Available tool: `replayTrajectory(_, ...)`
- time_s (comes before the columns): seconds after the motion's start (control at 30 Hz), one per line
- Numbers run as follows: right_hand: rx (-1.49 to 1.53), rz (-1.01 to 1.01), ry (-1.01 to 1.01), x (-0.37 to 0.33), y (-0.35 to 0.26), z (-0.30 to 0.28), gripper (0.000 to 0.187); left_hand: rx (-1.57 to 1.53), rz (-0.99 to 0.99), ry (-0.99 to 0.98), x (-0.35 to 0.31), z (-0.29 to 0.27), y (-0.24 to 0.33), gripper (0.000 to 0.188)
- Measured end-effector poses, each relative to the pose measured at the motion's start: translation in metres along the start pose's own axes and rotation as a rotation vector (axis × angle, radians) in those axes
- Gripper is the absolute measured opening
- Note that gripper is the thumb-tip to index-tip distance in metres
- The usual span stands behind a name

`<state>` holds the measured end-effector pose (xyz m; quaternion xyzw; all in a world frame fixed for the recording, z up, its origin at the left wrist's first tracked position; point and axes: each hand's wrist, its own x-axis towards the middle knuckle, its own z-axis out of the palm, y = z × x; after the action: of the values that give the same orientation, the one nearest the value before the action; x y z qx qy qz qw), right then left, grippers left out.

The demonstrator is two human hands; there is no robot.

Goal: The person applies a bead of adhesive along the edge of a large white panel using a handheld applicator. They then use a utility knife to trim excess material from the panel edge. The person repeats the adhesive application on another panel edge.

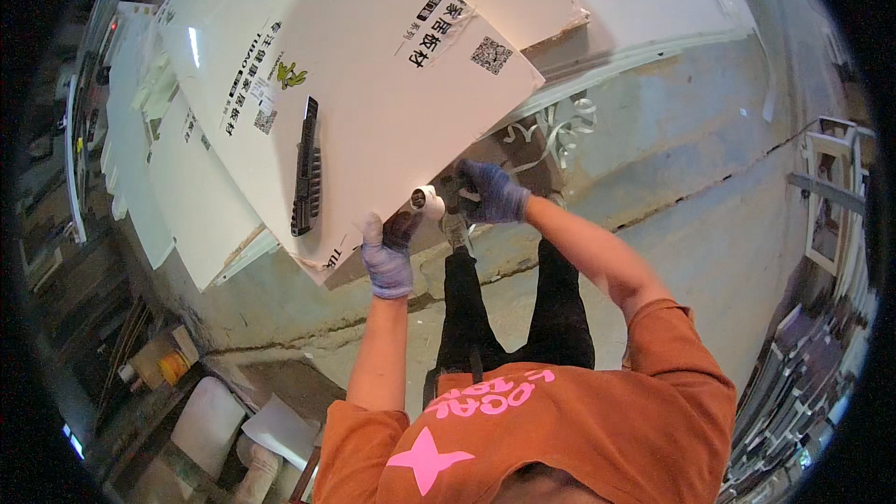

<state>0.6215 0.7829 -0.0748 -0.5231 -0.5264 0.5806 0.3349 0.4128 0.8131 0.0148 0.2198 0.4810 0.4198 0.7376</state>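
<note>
Between my two gloved hands is a small white roll (430, 203) with a dark hollow end, near the close edge of the stacked white boards (373, 140). My left hand (387, 257), in a bluish glove with a dark palm, is closed around the near side of the roll. On the other side, my right hand (495, 194) has its fingers curled in. Whatever they pinch is hidden by the dark glove palm. A long black ridged tool (306, 168) lies on the top board, left of my hands.
Curled white strips (560, 131) lie on the floor beyond my right hand. More boards (201, 196) fan out at the left. A white frame (826, 196) stands at the far right, above stacked long profiles (793, 392). An orange-yellow container (173, 367) sits at the lower left.
</note>
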Motion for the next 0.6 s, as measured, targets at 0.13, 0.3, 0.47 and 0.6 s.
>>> replayTrajectory(0.13,-0.152,-0.038,-0.474,0.009,-0.003,-0.029,0.084,0.126,0.044,-0.009,-0.006,-0.001,-0.024,0.043)
replayTrajectory(0.3,-0.182,-0.155,-0.700,0.027,0.014,-0.038,0.091,0.889,0.410,-0.093,0.015,-0.013,-0.088,0.040)
replayTrajectory(0.47,-0.066,-0.393,-0.419,0.016,0.016,-0.024,0.079,0.868,0.494,-0.142,0.043,-0.019,-0.090,0.032)
replayTrajectory(0.6,0.158,-0.014,0.363,-0.021,-0.009,0.022,0.062,0.798,0.378,-0.033,0.034,0.014,-0.071,0.034)
